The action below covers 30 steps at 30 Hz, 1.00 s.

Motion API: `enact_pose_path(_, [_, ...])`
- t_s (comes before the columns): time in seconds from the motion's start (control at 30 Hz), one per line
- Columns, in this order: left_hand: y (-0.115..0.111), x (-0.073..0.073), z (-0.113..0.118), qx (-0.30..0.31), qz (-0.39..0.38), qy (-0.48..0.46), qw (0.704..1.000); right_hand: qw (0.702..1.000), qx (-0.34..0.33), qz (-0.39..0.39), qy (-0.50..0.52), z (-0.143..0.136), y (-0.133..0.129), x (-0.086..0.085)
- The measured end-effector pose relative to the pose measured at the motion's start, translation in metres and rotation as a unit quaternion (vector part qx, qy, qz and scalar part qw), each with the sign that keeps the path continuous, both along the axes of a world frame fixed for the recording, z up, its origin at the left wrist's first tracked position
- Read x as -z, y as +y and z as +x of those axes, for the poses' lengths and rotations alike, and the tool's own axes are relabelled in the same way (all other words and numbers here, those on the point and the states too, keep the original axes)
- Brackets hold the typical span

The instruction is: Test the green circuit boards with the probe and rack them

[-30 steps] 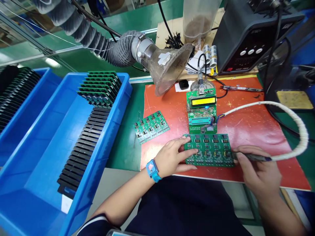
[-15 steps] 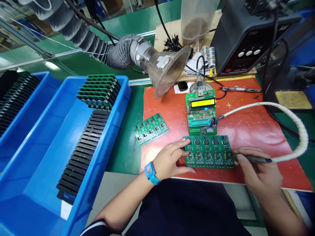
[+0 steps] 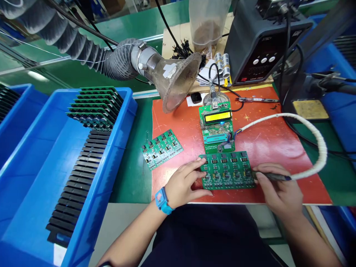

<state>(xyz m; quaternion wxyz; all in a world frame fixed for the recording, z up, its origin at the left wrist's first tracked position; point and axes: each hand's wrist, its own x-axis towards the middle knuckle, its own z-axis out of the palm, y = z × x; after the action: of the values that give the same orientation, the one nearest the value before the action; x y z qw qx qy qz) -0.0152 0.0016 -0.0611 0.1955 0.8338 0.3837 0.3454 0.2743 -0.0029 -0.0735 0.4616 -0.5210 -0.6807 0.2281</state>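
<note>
A green circuit board (image 3: 226, 181) with a row of small digit displays lies flat on the red mat. My left hand (image 3: 185, 181), wearing a blue watch, holds its left end, fingertips on the board and thumb at the lower corner. In my right hand (image 3: 280, 193) is a dark pen-like probe (image 3: 274, 177), its tip at the board's right edge; the exact contact point is hidden by my fingers. A white wrapped cable (image 3: 319, 148) runs from the probe to a programmer board (image 3: 218, 129) with a lit yellow screen. Another circuit board (image 3: 162, 148) lies to the left.
On the left, a blue bin (image 3: 111, 155) has a black slotted rack (image 3: 75, 181) with several upright boards at its far end. A fume extraction hood (image 3: 178, 85) hangs over the mat (image 3: 178, 113). Behind stand a soldering station (image 3: 267, 48) and tweezers (image 3: 258, 100).
The whole view has shifted, so the bench things appear farther left. Both hands, the circuit board and the probe keep nearly the same positions relative to one another.
</note>
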Motion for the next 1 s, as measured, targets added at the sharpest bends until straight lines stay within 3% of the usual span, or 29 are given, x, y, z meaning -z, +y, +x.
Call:
enact_pose_path(0.13, [0.001,-0.004,0.000,0.000,-0.024,0.024,0.999,0.999,0.015,-0.028,0.013,-0.002,-0.001,-0.001])
enact_pose_path(0.43, [0.001,-0.001,-0.001,0.007,-0.004,0.052,0.999,0.985,0.049,-0.136,0.091,-0.007,0.000,-0.023])
enact_pose_path(0.73, [0.001,0.000,-0.001,0.009,0.008,0.057,0.998,0.989,0.028,-0.116,0.093,-0.022,-0.003,-0.035])
enact_pose_path(1.0, [0.001,0.000,-0.001,0.008,0.007,0.054,0.998,0.995,-0.001,-0.101,0.016,-0.022,-0.005,-0.024])
